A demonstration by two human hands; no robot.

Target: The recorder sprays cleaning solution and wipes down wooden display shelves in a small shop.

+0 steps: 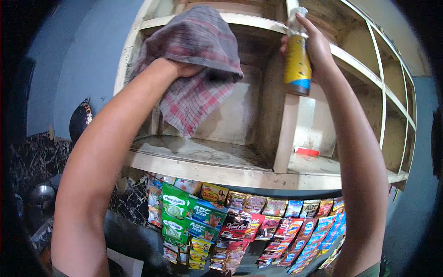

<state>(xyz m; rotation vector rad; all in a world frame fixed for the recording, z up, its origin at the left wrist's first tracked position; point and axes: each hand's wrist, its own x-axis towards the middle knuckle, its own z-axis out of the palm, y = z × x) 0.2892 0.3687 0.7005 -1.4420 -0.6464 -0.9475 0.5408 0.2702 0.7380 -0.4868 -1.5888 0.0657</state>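
A grey and pink checked cloth (pixel 204 45) drapes over my left hand (pixel 185 69), which grips it and is mostly covered by it. One corner of the cloth hangs down in front of a wooden shelf compartment (pixel 232 117). To the right, my right hand (pixel 316 45) is wrapped around a clear spray bottle (pixel 298 65) with a yellow and blue label. Dark liquid shows at the bottle's base. Its top reaches up past my thumb, before the upright between two compartments. Both arms are raised towards the cream-painted shelf unit (pixel 214 173).
Strips of drink sachets (pixel 238 225) hang below the shelf's lower edge. A small red and white item (pixel 306 151) lies in the compartment on the right. On the left, a dark round pan (pixel 80 119) is by the blue wall (pixel 86 59), with metal cookware (pixel 43 194) lower down.
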